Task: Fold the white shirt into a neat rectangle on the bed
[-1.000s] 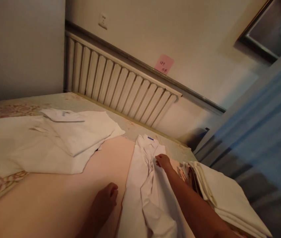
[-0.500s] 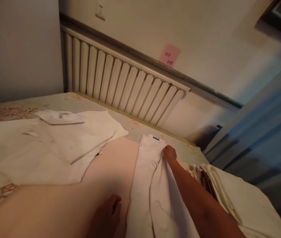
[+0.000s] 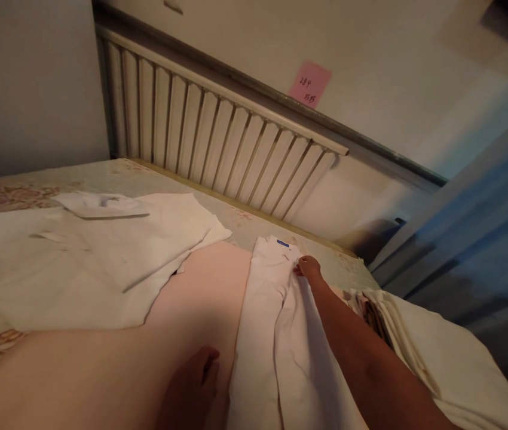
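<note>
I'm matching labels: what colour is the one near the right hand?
The label is blue, clearest in the head view.

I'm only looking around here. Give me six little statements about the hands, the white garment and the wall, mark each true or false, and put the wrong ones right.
1. The right hand is at the right edge of the garment. True.
2. A blue label shows at the garment's far end. True.
3. The left hand is also up by the label. False: it is nearer the camera, to the left of the garment.
4. A pink note is on the wall above the radiator. True.
5. The note has no writing on it. False: it has dark handwriting.
6. The garment is black. False: it is white.
</note>
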A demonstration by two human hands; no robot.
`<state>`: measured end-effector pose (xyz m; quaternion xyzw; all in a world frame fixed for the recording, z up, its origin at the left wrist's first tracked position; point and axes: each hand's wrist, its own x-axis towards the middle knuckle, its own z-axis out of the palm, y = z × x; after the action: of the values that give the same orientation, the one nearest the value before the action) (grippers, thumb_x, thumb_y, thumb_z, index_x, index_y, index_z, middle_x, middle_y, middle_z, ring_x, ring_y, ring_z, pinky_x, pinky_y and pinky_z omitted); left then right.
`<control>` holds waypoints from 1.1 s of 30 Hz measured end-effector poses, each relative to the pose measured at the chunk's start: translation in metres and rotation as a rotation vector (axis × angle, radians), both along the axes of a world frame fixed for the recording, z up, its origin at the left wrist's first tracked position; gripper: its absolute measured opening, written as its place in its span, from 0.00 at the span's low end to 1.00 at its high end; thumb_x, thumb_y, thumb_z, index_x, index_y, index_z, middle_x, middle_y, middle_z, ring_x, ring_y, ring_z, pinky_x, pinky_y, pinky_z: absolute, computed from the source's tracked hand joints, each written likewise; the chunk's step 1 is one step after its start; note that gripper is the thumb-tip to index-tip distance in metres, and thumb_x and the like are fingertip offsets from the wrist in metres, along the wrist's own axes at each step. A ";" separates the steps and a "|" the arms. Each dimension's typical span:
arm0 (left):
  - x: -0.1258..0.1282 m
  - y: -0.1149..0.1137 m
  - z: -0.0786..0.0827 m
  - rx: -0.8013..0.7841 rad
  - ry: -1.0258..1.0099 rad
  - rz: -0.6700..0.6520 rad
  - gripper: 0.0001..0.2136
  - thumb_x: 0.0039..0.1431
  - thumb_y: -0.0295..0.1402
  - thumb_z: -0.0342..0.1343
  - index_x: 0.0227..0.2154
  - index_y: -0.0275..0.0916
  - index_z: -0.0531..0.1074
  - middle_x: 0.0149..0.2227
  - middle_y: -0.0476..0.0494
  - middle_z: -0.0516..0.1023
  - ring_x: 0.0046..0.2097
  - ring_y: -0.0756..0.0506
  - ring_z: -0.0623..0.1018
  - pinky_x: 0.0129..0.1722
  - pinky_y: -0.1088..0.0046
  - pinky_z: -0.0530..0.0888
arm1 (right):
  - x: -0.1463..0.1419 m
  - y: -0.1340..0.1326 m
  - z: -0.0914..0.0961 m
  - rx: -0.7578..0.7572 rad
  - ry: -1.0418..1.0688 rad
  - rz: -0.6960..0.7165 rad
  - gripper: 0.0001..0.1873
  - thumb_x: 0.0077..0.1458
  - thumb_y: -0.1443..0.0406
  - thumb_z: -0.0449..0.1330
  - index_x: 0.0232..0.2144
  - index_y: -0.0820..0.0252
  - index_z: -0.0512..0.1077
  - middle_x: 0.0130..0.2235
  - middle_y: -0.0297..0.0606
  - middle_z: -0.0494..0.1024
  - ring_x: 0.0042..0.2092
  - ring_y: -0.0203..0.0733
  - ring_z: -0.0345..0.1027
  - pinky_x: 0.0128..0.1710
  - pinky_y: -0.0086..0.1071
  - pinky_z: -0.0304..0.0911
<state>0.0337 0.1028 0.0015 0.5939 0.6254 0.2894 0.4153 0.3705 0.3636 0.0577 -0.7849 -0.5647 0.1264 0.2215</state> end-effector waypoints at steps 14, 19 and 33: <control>0.001 0.002 0.006 -0.002 0.013 -0.003 0.12 0.60 0.35 0.44 0.38 0.39 0.71 0.36 0.43 0.79 0.38 0.45 0.78 0.39 0.72 0.67 | -0.009 -0.073 0.008 -0.103 -0.017 0.508 0.23 0.40 0.78 0.50 0.34 0.57 0.79 0.31 0.31 0.80 0.32 0.34 0.72 0.37 0.25 0.65; 0.001 0.002 0.010 0.005 0.038 -0.020 0.12 0.61 0.34 0.42 0.37 0.39 0.71 0.35 0.44 0.79 0.37 0.47 0.78 0.38 0.73 0.66 | -0.012 -0.074 0.002 -0.100 -0.099 0.615 0.25 0.38 0.78 0.50 0.35 0.57 0.78 0.39 0.33 0.81 0.40 0.37 0.72 0.44 0.27 0.64; 0.001 0.002 0.012 -0.020 0.017 -0.005 0.11 0.61 0.33 0.44 0.38 0.39 0.71 0.30 0.46 0.78 0.33 0.48 0.77 0.34 0.75 0.66 | -0.023 -0.072 -0.015 0.142 -0.206 0.465 0.19 0.48 0.74 0.51 0.39 0.59 0.76 0.43 0.40 0.79 0.46 0.42 0.70 0.52 0.35 0.62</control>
<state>0.0350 0.1045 0.0135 0.5938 0.6301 0.2771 0.4167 0.3478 0.2919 0.0429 -0.6251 -0.7570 0.0534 0.1826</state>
